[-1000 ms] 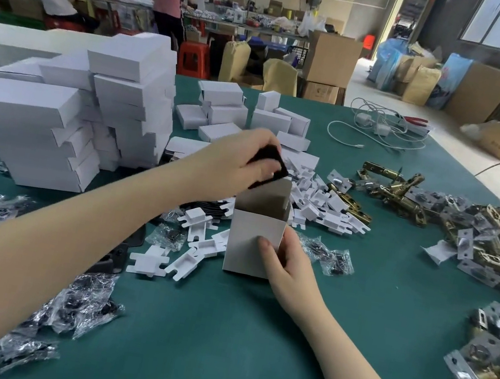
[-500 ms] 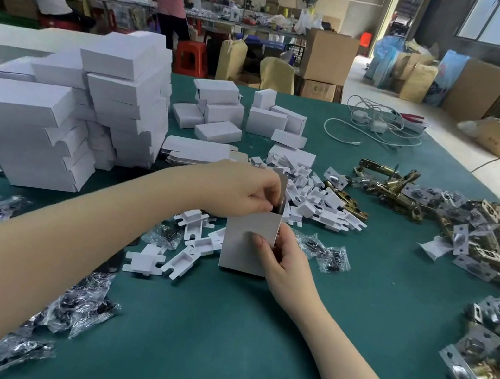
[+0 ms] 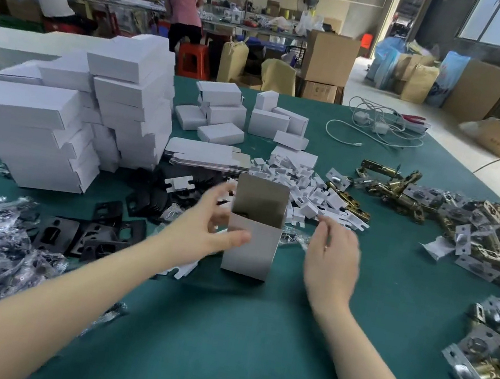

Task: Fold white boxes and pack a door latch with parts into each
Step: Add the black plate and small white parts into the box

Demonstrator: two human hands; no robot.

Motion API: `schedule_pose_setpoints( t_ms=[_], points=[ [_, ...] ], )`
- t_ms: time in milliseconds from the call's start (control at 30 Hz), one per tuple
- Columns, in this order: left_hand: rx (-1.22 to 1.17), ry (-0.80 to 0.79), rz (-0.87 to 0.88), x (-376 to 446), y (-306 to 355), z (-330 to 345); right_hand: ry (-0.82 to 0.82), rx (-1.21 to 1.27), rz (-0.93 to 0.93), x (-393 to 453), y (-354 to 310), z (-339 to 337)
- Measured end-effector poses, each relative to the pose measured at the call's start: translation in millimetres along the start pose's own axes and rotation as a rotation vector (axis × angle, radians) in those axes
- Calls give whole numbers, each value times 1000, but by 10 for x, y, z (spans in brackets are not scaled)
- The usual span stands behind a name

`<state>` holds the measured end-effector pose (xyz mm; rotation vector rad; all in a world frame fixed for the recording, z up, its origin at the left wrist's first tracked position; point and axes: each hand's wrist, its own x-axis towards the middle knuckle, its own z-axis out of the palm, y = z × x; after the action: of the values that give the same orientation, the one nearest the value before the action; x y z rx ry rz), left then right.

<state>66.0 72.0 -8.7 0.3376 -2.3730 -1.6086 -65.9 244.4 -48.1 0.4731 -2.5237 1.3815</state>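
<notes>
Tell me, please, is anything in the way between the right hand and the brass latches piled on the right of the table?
Nothing visible is. The right hand hovers open beside the upright open box, and only bare green table lies between it and the nearest brass latches.

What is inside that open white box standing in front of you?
Inside the open box, just below its raised flap, a dark edge of something black shows. The front wall hides the rest, so what it is cannot be told.

Workshop: green table, cardboard cartons, bright windows.
</notes>
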Motion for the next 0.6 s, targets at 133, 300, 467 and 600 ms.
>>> schedule_pose_setpoints(
  t_ms=[133,300,467,600],
  points=[
    [-114,149,75,-19,-174,247,-199,-564,169,204,191,-254],
    [-225,242,143,-79,-235,389,-218,-107,221,314,115,-509],
    [-208,241,166,-98,-240,389,-90,-337,-106,438,-241,-759],
    [-208,245,146,-93,-245,396,76,219,-408,310,-748,-797]
  ],
)
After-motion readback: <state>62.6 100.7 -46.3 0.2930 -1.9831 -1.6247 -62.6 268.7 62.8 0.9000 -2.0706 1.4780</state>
